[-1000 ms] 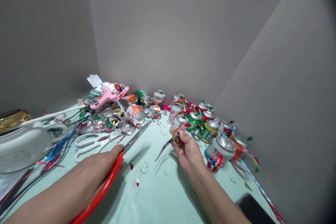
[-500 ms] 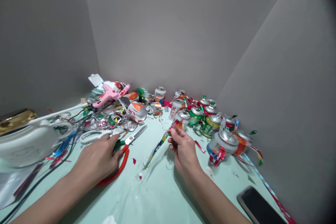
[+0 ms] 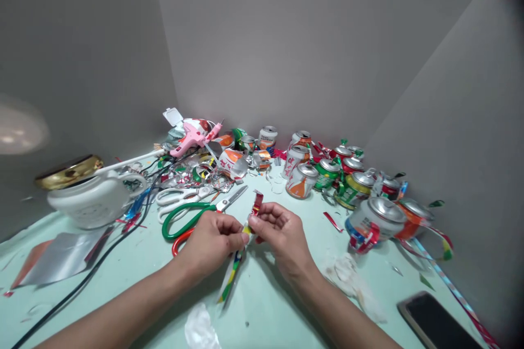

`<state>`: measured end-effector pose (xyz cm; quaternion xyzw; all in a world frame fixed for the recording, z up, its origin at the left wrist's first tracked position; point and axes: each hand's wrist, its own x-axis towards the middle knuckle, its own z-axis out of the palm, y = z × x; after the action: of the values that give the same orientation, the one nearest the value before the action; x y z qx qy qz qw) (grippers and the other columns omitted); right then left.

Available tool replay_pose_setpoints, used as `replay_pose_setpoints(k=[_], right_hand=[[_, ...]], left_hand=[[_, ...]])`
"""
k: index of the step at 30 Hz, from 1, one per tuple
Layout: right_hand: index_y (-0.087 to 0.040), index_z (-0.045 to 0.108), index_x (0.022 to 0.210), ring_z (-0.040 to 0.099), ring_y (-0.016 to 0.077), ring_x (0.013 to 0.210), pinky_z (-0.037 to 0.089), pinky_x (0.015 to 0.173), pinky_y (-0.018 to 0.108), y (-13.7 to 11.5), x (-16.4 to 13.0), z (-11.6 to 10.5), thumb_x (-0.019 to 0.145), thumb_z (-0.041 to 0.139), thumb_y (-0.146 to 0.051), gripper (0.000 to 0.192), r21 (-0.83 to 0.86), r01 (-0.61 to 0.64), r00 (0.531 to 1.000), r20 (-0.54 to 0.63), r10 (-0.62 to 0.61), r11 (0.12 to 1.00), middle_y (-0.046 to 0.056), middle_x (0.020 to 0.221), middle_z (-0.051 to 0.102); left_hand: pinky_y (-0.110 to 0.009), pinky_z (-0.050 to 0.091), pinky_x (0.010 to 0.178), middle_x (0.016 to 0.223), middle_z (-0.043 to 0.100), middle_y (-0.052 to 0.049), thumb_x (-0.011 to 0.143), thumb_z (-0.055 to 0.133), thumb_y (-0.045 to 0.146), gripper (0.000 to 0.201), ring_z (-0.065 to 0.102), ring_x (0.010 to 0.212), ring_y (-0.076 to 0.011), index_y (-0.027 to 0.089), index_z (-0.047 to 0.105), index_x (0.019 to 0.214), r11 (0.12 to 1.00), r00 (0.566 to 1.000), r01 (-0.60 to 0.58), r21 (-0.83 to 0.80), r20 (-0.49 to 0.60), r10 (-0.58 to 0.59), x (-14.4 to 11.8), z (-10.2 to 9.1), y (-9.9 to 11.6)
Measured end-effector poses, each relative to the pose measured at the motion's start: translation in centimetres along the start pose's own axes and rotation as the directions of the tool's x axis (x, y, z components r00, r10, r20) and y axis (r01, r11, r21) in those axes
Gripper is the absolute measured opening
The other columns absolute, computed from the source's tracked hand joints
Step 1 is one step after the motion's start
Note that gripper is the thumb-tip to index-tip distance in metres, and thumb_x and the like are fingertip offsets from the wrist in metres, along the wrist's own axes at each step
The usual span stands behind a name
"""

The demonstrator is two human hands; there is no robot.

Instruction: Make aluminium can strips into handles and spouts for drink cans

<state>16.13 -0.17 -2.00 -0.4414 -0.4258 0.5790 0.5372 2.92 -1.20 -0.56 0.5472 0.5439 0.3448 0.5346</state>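
We pinch a multicoloured strip [image 3: 236,265] in our left grip [image 3: 215,240] and right grip [image 3: 282,232], above the near middle of the desk [image 3: 262,332]; red-and-green scissors [image 3: 223,205] lie to its left.

A pale green table [image 3: 274,316] carries a white pot [image 3: 88,204] and metal sheet [image 3: 67,256] at left, two pairs of scissors [image 3: 223,205] at centre, and cans [image 3: 302,181], a crumpled scrap [image 3: 347,278] and a phone [image 3: 440,319] at right.

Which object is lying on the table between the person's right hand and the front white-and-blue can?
In the head view, a narrow red strip lies on the table between the right hand and the front white-and-blue can.
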Motion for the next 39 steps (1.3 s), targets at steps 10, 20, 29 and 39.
replay_pose_setpoints(k=[10,20,29,39], right_hand=[[-0.015,0.06,0.058,0.051,0.0093,0.047,0.046,0.048,0.023,-0.7,0.8,-0.7,0.053,0.075,-0.024,0.019,-0.07,0.09,0.996,0.0,-0.09,0.993,-0.003,0.051,0.057],[-0.017,0.059,0.062,0.055,0.0101,0.053,0.048,0.054,0.022,0.2,1.8,-2.0,0.058,0.076,-0.025,0.019,0.026,0.157,0.981,0.108,-0.159,0.987,-0.003,0.057,0.059],[-0.017,0.059,0.065,0.055,0.0109,0.055,0.045,0.056,0.022,0.3,1.4,-1.9,0.061,0.073,-0.024,0.016,-0.08,0.18,0.972,0.169,-0.165,0.98,-0.003,0.058,0.059],[-0.018,0.059,0.074,0.054,0.0107,0.055,0.049,0.052,0.023,0.3,1.3,-1.3,0.049,0.081,-0.023,0.033,0.044,0.016,0.971,0.237,-0.026,0.999,-0.003,0.063,0.059]], left_hand=[[-0.023,0.032,0.041,0.047,0.051,0.001,0.067,0.06,0.042,0.029,0.043,0.04,-0.0094,0.013,0.056,0.065,0.985,0.989,0.066,-0.159,0.138,-0.044,0.6,-0.8,-0.7],[-0.021,0.032,0.044,0.052,0.055,0.0,0.067,0.062,0.033,0.023,0.046,0.043,-0.0077,0.01,0.059,0.066,0.973,0.991,0.013,-0.231,0.133,0.019,-0.1,-0.9,-0.9],[-0.02,0.03,0.041,0.045,0.046,0.005,0.065,0.06,0.028,0.017,0.039,0.042,-0.0069,0.014,0.054,0.059,0.993,0.993,-0.052,-0.109,0.098,0.063,0.1,-0.5,-1.5],[-0.02,0.027,0.041,0.044,0.043,0.007,0.065,0.057,0.028,0.015,0.037,0.04,-0.0063,0.016,0.051,0.058,0.996,0.994,-0.057,-0.073,0.084,0.063,0.1,-0.4,-1.0]])
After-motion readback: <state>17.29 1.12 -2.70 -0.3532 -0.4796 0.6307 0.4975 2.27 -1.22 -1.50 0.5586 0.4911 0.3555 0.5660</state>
